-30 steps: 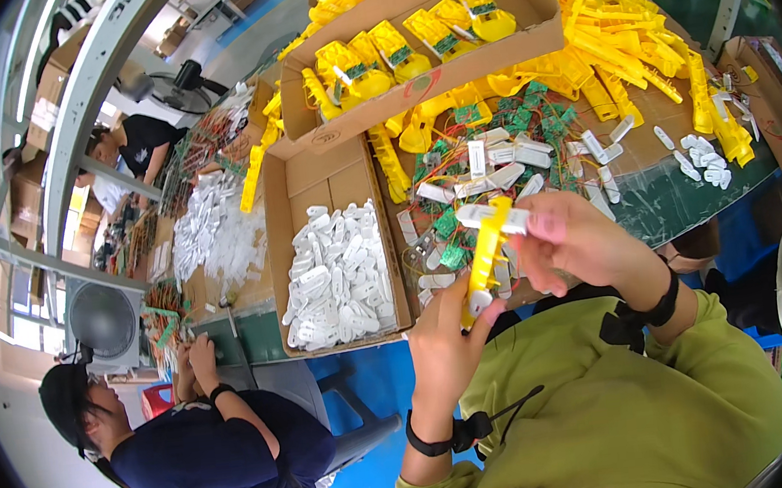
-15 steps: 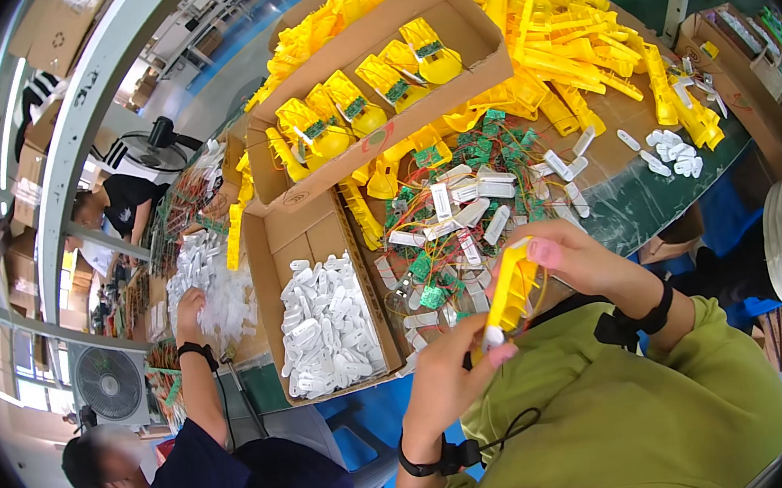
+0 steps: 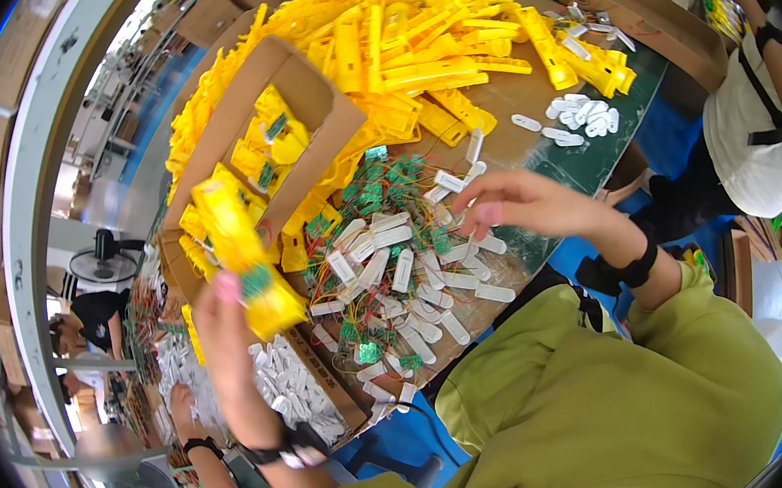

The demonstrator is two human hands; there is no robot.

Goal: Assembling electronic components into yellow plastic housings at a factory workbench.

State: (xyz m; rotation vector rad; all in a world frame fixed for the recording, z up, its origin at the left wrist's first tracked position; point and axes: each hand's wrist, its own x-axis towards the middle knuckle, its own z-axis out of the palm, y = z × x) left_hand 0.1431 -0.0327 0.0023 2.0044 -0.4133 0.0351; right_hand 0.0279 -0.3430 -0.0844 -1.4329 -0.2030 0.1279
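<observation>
My left hand [image 3: 227,342], a little blurred, is closed on the lower part of a long yellow plastic housing [image 3: 224,214]. A small green circuit board [image 3: 257,279] shows in that housing. Hand and housing are raised at the near left end of a cardboard box [image 3: 323,94], where several similar yellow housings with green boards [image 3: 279,132] lie. Over the right side of a heap of white plastic modules [image 3: 403,269], wires and green boards [image 3: 376,193], my right hand [image 3: 530,203] hovers with fingers apart, holding nothing.
Loose yellow housings [image 3: 449,66] are piled at the back of the table. A lower carton holds white plastic parts [image 3: 296,387]. More white pieces [image 3: 582,114] lie at the right. A co-worker's hand [image 3: 182,409] is at the left; another person [image 3: 752,139] stands at the right.
My left hand has carried the yellow housing from in front of me up and left to the box. My right hand has let go of it and opened. The view has turned.
</observation>
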